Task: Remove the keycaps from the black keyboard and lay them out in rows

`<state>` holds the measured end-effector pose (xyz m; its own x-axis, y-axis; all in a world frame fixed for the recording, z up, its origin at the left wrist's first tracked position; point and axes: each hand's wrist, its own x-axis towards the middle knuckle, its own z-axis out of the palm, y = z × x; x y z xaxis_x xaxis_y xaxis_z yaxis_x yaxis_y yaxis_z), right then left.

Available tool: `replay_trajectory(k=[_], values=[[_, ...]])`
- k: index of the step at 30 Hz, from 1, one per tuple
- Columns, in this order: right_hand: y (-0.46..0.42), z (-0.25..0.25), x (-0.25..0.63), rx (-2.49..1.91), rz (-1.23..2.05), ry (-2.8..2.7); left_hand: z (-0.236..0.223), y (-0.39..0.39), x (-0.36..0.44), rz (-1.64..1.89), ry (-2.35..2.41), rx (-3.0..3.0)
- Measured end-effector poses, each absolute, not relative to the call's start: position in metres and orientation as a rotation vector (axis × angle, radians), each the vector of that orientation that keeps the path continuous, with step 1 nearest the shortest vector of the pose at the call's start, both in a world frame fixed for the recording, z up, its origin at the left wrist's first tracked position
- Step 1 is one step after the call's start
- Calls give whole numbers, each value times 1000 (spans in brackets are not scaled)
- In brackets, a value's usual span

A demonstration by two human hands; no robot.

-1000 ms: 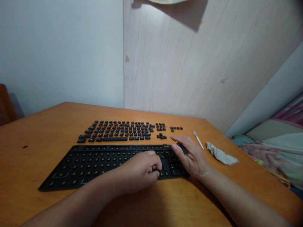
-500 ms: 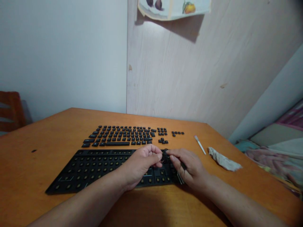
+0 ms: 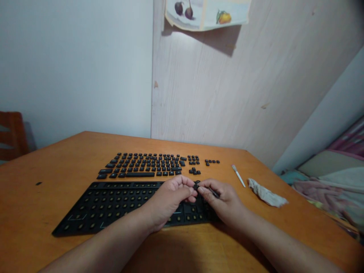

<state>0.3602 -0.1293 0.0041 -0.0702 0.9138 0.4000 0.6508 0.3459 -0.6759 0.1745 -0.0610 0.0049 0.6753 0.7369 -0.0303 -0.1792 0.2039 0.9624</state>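
My left hand [image 3: 174, 193] is closed in a pinch above the right part of the black keyboard base [image 3: 113, 203]. At its fingertips is a small black keycap [image 3: 196, 185]. The thumb and forefinger of my right hand [image 3: 223, 197] meet the same keycap from the other side. Tucked in the right hand is a thin dark tool [image 3: 214, 192], which looks like a wire keycap puller; most of it is hidden by the fingers. The base has no caps on the rows that show, and its switch stems are bare. My hands cover part of its right side.
Loose black keycaps [image 3: 148, 163] lie in keyboard order behind the base, with smaller groups to their right. A white brush [image 3: 239, 176] and a crumpled grey cloth [image 3: 267, 193] lie at the right. A small dark piece [image 3: 39, 183] lies far left on the wooden table [image 3: 182, 250].
My right fingertips have moved left onto the keycap at my left fingertips. The tool's thin wires, seen below my right hand before, no longer show there. The view has tipped slightly up.
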Motion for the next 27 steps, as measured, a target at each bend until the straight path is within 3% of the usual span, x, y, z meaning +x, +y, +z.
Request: replay_trajectory(k=[11,27], values=[[-125,1,359,-1384,802,-1566,8,-67,177,754,637,1296],[-127,-5,358,-1441,321,-1839,6,-65,177,758,665,1348]])
